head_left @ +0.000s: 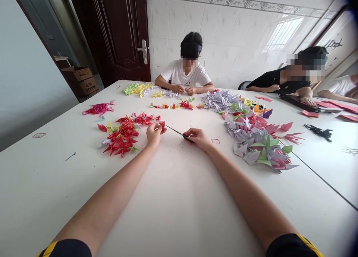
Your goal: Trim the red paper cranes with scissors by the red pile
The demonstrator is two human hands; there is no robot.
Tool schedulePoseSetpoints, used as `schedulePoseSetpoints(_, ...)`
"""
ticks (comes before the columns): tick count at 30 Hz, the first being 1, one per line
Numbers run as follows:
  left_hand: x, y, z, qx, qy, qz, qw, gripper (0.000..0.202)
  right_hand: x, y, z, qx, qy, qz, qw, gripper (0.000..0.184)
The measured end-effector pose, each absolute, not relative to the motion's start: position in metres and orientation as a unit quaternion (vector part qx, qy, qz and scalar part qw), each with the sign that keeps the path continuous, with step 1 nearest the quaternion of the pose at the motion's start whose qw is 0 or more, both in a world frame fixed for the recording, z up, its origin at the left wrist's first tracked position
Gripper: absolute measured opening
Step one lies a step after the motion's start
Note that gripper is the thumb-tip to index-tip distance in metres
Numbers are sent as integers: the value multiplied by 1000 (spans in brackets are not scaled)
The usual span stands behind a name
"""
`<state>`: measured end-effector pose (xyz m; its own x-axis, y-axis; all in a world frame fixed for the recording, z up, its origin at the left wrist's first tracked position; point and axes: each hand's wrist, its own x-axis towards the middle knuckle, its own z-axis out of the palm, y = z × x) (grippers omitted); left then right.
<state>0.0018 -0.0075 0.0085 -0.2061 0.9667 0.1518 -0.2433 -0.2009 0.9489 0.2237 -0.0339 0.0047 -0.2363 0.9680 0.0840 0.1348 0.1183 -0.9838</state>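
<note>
Between the fingers of my left hand point(154, 134) is a small red folded paper piece point(163, 127), which looks like a paper crane. My right hand point(197, 136) is closed round the black handles of a pair of scissors point(179, 133). Their thin blades point left, with the tip close to the red paper. Whether the tip touches it I cannot tell. Just left of my left hand lies a heap of mostly red paper cranes point(123, 135), with a few yellow, green and pale ones mixed in.
A large pile of lilac, pink and green paper cranes point(257, 139) spreads to the right. Pink cord point(99, 108) lies at the left, and black cord point(318, 132) at the right. Across the white table point(179, 197), a person point(187, 74) sits; another leans over a paper cutter point(302, 103).
</note>
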Motion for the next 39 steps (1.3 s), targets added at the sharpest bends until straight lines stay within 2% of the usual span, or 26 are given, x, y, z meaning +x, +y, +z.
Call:
schedulePoseSetpoints(5,2,-7,9,427,428,645,466,13,225,-34,5,-445,-624,488,417,28)
schedulePoseSetpoints(9,3,-6,8,417,420,651,475,7,225,-32,2,-456,-601,482,446,30)
schedulePoseSetpoints(17,3,-7,8,405,397,677,470,21,221,-33,4,-457,-601,487,438,27)
schedulePoseSetpoints(22,3,-7,8,409,399,673,470,11,222,-35,5,-460,-609,480,432,27)
schedulePoseSetpoints(39,1,-4,6,389,396,682,475,19,219,-43,14,-478,-633,450,410,31)
